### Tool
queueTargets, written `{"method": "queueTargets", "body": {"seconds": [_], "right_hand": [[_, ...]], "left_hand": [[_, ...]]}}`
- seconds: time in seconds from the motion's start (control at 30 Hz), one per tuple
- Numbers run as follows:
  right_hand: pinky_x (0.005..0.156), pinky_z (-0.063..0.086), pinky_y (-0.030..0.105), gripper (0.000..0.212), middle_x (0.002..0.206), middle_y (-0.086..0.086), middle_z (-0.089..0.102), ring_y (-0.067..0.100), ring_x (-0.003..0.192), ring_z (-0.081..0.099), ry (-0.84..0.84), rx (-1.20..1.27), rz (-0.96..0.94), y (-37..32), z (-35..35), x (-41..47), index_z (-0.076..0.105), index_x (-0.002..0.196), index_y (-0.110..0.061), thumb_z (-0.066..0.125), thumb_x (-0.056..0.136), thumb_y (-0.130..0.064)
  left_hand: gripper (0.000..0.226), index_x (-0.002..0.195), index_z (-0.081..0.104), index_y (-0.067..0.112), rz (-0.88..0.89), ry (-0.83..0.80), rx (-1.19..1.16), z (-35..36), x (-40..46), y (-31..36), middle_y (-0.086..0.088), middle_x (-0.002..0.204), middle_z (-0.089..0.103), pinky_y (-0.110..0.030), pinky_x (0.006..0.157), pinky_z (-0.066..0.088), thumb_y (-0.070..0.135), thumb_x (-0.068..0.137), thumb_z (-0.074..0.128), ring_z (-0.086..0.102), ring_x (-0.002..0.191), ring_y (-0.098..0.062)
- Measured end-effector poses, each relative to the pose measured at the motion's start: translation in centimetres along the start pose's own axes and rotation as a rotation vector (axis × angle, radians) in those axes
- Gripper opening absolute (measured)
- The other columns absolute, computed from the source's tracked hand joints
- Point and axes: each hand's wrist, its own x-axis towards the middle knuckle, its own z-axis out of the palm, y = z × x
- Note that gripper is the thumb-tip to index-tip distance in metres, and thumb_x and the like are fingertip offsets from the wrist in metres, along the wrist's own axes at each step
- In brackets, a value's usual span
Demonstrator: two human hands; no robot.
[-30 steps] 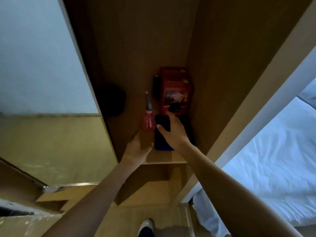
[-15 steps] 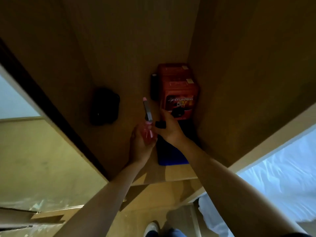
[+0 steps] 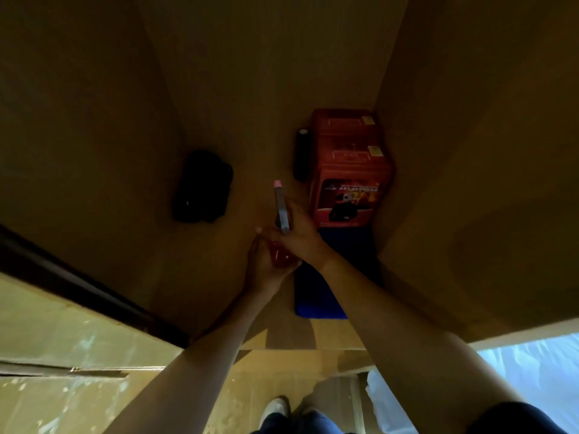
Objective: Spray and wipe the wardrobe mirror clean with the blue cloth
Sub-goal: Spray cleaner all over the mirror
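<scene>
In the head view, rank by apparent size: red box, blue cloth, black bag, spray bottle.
1. red box
2. blue cloth, partly hidden by the right arm
3. black bag, similar to the cloth; unsure
4. spray bottle, mostly covered by both hands

Location: a bedroom in a home. Indicators: a wooden wardrobe interior [image 3: 257, 73] with a shelf [image 3: 219, 277] holding a red printed box [image 3: 351, 170] and a dark pouch [image 3: 203, 186]; white bed linen [image 3: 532, 364] lies at the near right.

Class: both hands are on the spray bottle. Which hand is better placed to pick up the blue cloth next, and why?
Right. The right hand sits nearest the blue cloth, while the left hand grips the spray bottle body.
</scene>
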Motion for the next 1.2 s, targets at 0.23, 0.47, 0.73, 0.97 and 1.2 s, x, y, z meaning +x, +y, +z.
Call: {"method": "queueTargets", "body": {"seconds": [0.23,0.47,0.73,0.97,1.2], "right_hand": [[0.108,0.037,0.029,0.074,0.142,0.014,0.048,0.024,0.128,0.048,0.006,-0.046,-0.04,0.0,0.1,0.2,0.031,0.148,-0.009,0.07,0.086,-0.005],[0.108,0.037,0.02,0.064,0.135,0.013,0.049,0.015,0.118,0.046,0.002,-0.009,-0.092,-0.7,0.3,-1.5,0.031,0.146,-0.006,0.06,0.09,0.007],[0.082,0.041,0.004,0.05,0.125,0.026,0.056,0.032,0.111,0.056,0.128,-0.074,-0.17,-2.6,1.0,-3.7,0.044,0.132,0.012,0.059,0.084,0.014],[0.076,0.049,0.013,0.062,0.121,0.003,0.057,0.013,0.093,0.061,0.218,-0.055,-0.141,-4.3,1.1,-7.5,0.043,0.142,-0.011,0.057,0.085,0.011],[0.069,0.047,0.023,0.054,0.094,-0.009,0.057,0.005,0.081,0.056,0.299,-0.014,-0.062,-5.9,-0.1,-13.6,0.049,0.132,-0.017,0.065,0.083,0.001]], "left_hand": [[0.035,0.115,0.061,0.012,0.064,0.05,-0.013,0.6,0.5,-1.0,-0.007,0.11,0.066,-0.016,0.082,0.046,0.013,0.082,0.073,0.063,0.104,-0.021],[0.037,0.106,0.06,0.017,0.103,0.016,0.034,0.4,0.0,-2.1,-0.003,0.107,0.061,-0.036,0.08,0.054,0.035,0.076,0.074,0.062,0.094,-0.014],[0.056,0.12,0.057,0.023,0.159,-0.033,-0.081,-0.1,-1.9,-2.1,-0.002,0.115,0.061,-0.04,0.089,0.053,0.041,0.07,0.076,0.061,0.108,-0.015],[0.052,0.117,0.047,0.033,0.155,-0.216,-0.165,0.2,-6.0,-0.5,0.022,0.108,0.056,-0.006,0.084,0.041,0.011,0.08,0.076,0.055,0.103,0.014],[0.057,0.114,0.048,0.043,0.273,-0.18,-0.081,-1.4,-11.9,1.2,0.025,0.103,0.061,0.0,0.08,0.042,0.022,0.073,0.083,0.055,0.099,0.017]]}}
